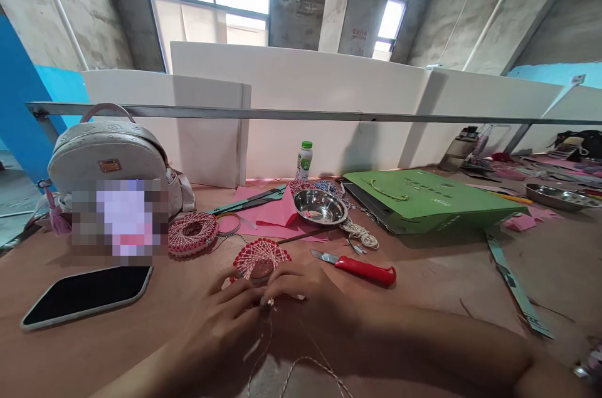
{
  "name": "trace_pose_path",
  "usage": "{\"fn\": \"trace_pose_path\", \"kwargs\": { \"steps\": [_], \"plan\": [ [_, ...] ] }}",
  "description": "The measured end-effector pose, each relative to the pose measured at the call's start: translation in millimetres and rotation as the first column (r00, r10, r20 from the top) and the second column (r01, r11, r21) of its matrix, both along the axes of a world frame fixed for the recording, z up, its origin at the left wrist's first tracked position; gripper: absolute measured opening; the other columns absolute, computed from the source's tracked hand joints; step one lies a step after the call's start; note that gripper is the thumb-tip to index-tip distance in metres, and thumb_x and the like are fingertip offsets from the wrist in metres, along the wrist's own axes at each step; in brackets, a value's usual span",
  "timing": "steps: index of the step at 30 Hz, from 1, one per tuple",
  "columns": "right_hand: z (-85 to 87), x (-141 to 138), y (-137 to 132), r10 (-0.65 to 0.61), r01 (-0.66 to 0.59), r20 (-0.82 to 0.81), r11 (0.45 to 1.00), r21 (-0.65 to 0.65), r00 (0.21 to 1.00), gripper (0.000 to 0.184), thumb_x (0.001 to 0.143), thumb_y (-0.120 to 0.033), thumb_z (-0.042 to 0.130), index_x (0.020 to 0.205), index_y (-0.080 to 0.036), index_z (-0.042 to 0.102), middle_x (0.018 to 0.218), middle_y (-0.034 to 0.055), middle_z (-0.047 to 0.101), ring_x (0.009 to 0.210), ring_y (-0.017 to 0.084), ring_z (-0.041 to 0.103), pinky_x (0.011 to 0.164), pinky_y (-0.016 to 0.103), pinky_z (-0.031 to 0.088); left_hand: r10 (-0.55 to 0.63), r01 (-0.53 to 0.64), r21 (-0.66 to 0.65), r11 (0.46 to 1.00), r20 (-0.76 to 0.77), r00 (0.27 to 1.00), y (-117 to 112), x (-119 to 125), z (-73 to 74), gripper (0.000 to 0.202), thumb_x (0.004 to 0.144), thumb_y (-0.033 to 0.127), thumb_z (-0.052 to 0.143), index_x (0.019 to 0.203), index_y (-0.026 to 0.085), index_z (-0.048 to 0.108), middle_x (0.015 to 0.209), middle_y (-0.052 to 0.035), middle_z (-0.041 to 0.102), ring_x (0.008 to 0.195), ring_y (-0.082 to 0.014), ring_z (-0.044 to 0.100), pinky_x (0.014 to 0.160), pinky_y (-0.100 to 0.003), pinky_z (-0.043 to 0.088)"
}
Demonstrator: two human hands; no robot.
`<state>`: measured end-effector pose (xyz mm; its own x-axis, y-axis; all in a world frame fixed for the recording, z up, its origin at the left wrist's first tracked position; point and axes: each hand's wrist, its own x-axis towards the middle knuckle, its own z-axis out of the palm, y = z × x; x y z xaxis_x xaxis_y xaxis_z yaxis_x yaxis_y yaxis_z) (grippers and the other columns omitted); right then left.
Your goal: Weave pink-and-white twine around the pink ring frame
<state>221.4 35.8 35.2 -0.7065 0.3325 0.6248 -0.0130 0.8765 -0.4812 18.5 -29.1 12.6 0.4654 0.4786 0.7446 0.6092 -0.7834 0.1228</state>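
Clutter on the desk (pixel 446 272) surrounds the work: knife (pixel 362 269) just right, bowl (pixel 320 205) behind, phone (pixel 87 294) lower left. A pixelated patch hides the bag (pixel 108 153) front. At lower centre, left hand (pixel 221 319) and right hand (pixel 301 288) fingers clamp the near edge of the woven ring (pixel 261 257); twine (pixel 301 361) trails below.

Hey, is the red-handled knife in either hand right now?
No, the red-handled knife lies on the table, while the left hand and right hand pinch the woven ring.

Craft workshop: bare concrete walls (pixel 301 3), partitioned worktable (pixel 141 348).
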Motion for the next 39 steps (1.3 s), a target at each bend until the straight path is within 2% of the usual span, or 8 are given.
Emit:
{"fn": "trace_pose_path", "kwargs": {
  "steps": [7, 10, 15, 18, 23, 29, 35, 39],
  "plan": [
    [19.7, -1.2, -0.1, -0.055, 0.055, 0.076, 0.998, 0.003, 0.996, 0.007, 0.091, -0.013, 0.066, 0.090, -0.019, 0.070, 0.104, 0.0053, 0.071, 0.095, 0.016, 0.066, 0.086, 0.029, 0.053, -0.018, 0.019, -0.059, 0.998, 0.019, 1.000, 2.7, -5.2, -1.9, 0.010, 0.085, 0.015, 0.062, 0.091, 0.023, 0.061, 0.096, 0.0009, 0.074, 0.089, -0.0177, 0.066, 0.105, -0.041, 0.032],
    [31.5, 0.2, -2.6, -0.034, 0.037, 0.149, 0.999, -0.015, 0.988, 0.019, 0.090, -0.020, 0.069, 0.109, -0.019, 0.067, 0.118, 0.0082, 0.067, 0.111, 0.019, 0.062, 0.097, 0.033, 0.051, 0.002, 0.000, -0.068, 0.998, 0.040, 0.999, 9.6, -12.9, -10.4, 0.014, 0.093, 0.010, 0.056, 0.099, 0.023, 0.060, 0.095, 0.0014, 0.073, 0.088, -0.0147, 0.067, 0.104, -0.037, 0.034],
    [21.1, 1.6, -4.9, -0.066, 0.055, 0.063, 0.985, 0.163, 0.996, 0.023, 0.094, -0.025, 0.062, 0.117, -0.024, 0.064, 0.121, 0.0084, 0.064, 0.111, 0.022, 0.058, 0.100, 0.039, 0.046, 0.105, -0.090, -0.111, 0.990, 0.138, 0.985, 17.7, -19.1, -20.5, 0.013, 0.090, 0.011, 0.061, 0.095, 0.024, 0.058, 0.078, 0.0046, 0.068, 0.074, -0.0147, 0.063, 0.089, -0.033, 0.047],
    [7.2, 4.6, -0.3, -0.223, 0.220, -0.030, 0.972, -0.081, 0.974, 0.014, 0.098, -0.026, 0.052, 0.108, -0.024, 0.062, 0.107, 0.0081, 0.062, 0.100, 0.023, 0.057, 0.090, 0.039, 0.048, 0.175, -0.128, -0.191, 0.973, 0.253, 0.952, 18.6, -19.1, -23.1, 0.015, 0.087, 0.017, 0.066, 0.099, 0.025, 0.060, 0.083, 0.0011, 0.069, 0.082, -0.0182, 0.065, 0.073, -0.030, 0.053],
    [-10.1, 7.8, 22.7, -0.435, 0.359, -0.043, 0.791, -0.495, 0.899, 0.025, 0.103, -0.034, 0.037, 0.093, -0.022, 0.056, 0.087, 0.0048, 0.055, 0.080, 0.020, 0.051, 0.076, 0.035, 0.048, 0.242, -0.203, -0.148, 0.968, 0.342, 0.908, 18.1, -19.0, -20.7, 0.023, 0.090, 0.018, 0.057, 0.111, 0.026, 0.061, 0.103, -0.0054, 0.072, 0.095, -0.0211, 0.068, 0.078, -0.034, 0.056],
    [-20.2, -2.4, 23.0, -0.113, 0.151, 0.100, 0.724, -0.673, 0.989, 0.024, 0.090, -0.038, 0.066, 0.103, -0.019, 0.072, 0.095, 0.0052, 0.068, 0.088, 0.020, 0.060, 0.079, 0.033, 0.048, 0.202, -0.199, -0.036, 0.979, 0.235, 0.951, 23.3, -19.4, -20.7, 0.044, 0.090, 0.015, 0.061, 0.133, 0.027, 0.055, 0.104, -0.0041, 0.077, 0.085, -0.0192, 0.069, 0.092, -0.040, 0.048],
    [-10.3, -9.4, 7.2, -0.045, 0.081, 0.067, 0.519, -0.851, 0.997, 0.030, 0.081, -0.043, 0.077, 0.096, -0.017, 0.079, 0.086, 0.0055, 0.072, 0.078, 0.018, 0.062, 0.073, 0.032, 0.047, 0.154, -0.145, -0.063, 0.987, 0.181, 0.971, 27.8, -23.7, -25.3, 0.040, 0.097, 0.013, 0.057, 0.135, 0.028, 0.056, 0.105, -0.0006, 0.077, 0.088, -0.0159, 0.070, 0.095, -0.036, 0.042],
    [-6.9, -7.3, 9.7, -0.052, 0.091, 0.075, 0.556, -0.826, 0.996, 0.024, 0.082, -0.038, 0.075, 0.092, -0.017, 0.079, 0.085, 0.0045, 0.073, 0.077, 0.017, 0.062, 0.073, 0.029, 0.046, 0.143, -0.134, -0.056, 0.989, 0.208, 0.968, 27.8, -23.9, -24.8, 0.037, 0.099, 0.013, 0.053, 0.133, 0.028, 0.057, 0.102, 0.0001, 0.077, 0.086, -0.0157, 0.070, 0.095, -0.037, 0.042]
  ]
}}
